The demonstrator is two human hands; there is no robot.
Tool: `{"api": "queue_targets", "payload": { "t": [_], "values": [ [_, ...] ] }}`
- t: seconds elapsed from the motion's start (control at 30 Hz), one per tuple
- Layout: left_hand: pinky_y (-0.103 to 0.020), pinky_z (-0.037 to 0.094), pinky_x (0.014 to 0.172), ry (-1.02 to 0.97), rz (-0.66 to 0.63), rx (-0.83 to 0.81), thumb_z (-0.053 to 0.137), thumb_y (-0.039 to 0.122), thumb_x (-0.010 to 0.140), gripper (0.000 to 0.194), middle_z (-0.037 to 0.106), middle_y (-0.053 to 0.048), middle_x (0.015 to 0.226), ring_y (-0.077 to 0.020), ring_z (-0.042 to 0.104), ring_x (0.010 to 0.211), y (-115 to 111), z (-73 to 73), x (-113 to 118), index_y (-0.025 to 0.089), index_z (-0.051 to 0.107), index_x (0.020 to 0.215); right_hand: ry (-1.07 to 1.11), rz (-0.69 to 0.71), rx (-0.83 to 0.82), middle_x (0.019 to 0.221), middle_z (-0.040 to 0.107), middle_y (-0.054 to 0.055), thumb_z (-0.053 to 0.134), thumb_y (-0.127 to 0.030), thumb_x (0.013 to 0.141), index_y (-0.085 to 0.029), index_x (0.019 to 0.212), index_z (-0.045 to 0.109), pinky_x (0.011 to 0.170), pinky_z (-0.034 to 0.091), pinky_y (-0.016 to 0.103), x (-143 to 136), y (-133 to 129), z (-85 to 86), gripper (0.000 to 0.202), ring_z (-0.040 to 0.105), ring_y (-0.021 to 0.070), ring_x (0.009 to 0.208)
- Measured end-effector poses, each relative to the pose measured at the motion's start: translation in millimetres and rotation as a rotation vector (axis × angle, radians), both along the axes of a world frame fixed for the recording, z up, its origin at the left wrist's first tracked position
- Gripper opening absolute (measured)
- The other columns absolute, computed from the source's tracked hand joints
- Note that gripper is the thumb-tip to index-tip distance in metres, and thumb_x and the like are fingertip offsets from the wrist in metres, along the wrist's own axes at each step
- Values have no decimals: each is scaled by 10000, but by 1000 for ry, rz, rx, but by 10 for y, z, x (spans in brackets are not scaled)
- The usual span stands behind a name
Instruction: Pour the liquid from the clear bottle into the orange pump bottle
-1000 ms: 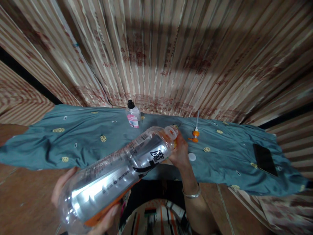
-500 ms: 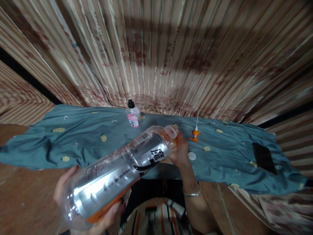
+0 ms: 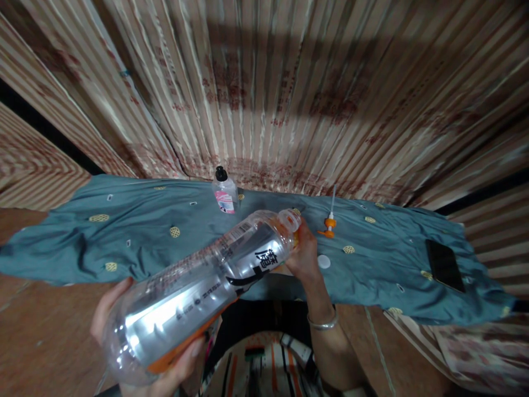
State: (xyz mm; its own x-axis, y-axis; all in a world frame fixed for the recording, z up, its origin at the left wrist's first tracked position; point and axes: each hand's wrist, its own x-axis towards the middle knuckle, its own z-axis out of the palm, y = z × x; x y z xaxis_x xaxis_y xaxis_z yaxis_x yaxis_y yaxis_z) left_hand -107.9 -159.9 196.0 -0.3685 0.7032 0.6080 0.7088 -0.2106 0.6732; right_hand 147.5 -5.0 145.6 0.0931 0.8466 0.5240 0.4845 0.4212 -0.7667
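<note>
A large clear bottle with a silver and orange label is held tilted, its uncapped mouth toward the upper right. My left hand wraps round the bottle's base, thumb below and fingers on the far side. Near the bottle's neck is my right hand, closed on something partly hidden behind the neck, with a bit of yellow-orange showing. An orange pump head with a clear tube lies right of that hand. A white round disc lies beside the right wrist.
A small clear bottle with a black cap and pink label stands at the back of the teal cloth. A dark phone lies at the right. Behind the cloth hangs a striped curtain.
The large bottle has rolled slightly, so its printed characters sit a little differently. Both hands keep nearly the same places.
</note>
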Motion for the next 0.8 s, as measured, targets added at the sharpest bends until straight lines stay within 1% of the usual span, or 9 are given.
{"api": "queue_targets", "payload": {
  "t": [0.07, 0.17, 0.27, 0.37, 0.43, 0.57, 0.63, 0.73, 0.8],
  "values": [
    [-847, 195, 1442, -4, 4, 9, 836, 564, 853, 982, 469, 50, 1828, -519, 405, 1708, 2, -5, 3, 546, 434, 1749, 3, -5, -9, 1256, 874, 150, 803, -382, 867, -234, 1359, 687, 1015, 741, 514, 2, -1, -4, 526, 869, 372, 1141],
    [-837, 202, 1443, -8, 9, 25, 834, 553, 871, 945, 490, 49, 1815, -504, 427, 1703, 5, 2, 15, 530, 463, 1739, 8, -2, -19, 1269, 872, 146, 797, -383, 871, -238, 1370, 682, 1030, 738, 526, 2, -4, -7, 532, 865, 376, 1163],
    [-849, 221, 1433, -22, 14, 16, 834, 573, 846, 959, 493, 47, 1811, -514, 454, 1681, 7, 17, 24, 533, 472, 1733, -15, 2, -20, 1276, 868, 143, 795, -388, 880, -238, 1383, 679, 1039, 735, 528, 5, -8, -1, 538, 861, 375, 1171],
    [-863, 241, 1422, -42, 28, 11, 844, 602, 819, 958, 512, 61, 1794, -521, 454, 1678, 9, 27, 31, 570, 491, 1709, -31, 7, -11, 1268, 864, 146, 804, -375, 875, -236, 1372, 682, 1045, 730, 514, 10, -8, 5, 530, 860, 371, 1169],
    [-875, 222, 1421, -51, 31, 8, 852, 598, 810, 957, 508, 73, 1795, -524, 439, 1689, 12, 31, 36, 590, 497, 1699, -26, 12, -6, 1274, 861, 154, 813, -364, 867, -229, 1370, 682, 1048, 727, 516, 12, -7, 7, 537, 857, 376, 1178],
    [-875, 208, 1428, -46, 24, -2, 829, 630, 802, 986, 485, 79, 1815, -550, 413, 1702, 15, 44, 44, 581, 468, 1718, 3, 8, -9, 1274, 865, 159, 816, -371, 860, -222, 1377, 681, 1049, 725, 526, 3, -6, 9, 555, 860, 384, 1172],
    [-862, 249, 1424, -32, 30, -4, 812, 627, 815, 978, 494, 89, 1811, -564, 415, 1700, 14, 53, 43, 580, 457, 1725, 29, 12, -17, 1269, 869, 157, 814, -373, 851, -224, 1373, 683, 1046, 727, 524, -4, -8, 13, 558, 864, 384, 1161],
    [-862, 357, 1383, -16, 39, -19, 795, 599, 831, 968, 494, 91, 1812, -578, 424, 1693, 8, 63, 42, 594, 438, 1730, 46, 0, -49, 1261, 873, 147, 824, -356, 821, -244, 1341, 693, 1053, 724, 533, -12, -11, 23, 548, 861, 389, 1163],
    [-862, 345, 1385, -15, 35, -24, 802, 585, 826, 976, 490, 84, 1818, -577, 425, 1693, 1, 66, 45, 593, 438, 1731, 37, -14, -67, 1257, 874, 140, 827, -338, 809, -253, 1323, 696, 1058, 723, 535, -12, -11, 30, 537, 856, 389, 1179]
  ]
}}
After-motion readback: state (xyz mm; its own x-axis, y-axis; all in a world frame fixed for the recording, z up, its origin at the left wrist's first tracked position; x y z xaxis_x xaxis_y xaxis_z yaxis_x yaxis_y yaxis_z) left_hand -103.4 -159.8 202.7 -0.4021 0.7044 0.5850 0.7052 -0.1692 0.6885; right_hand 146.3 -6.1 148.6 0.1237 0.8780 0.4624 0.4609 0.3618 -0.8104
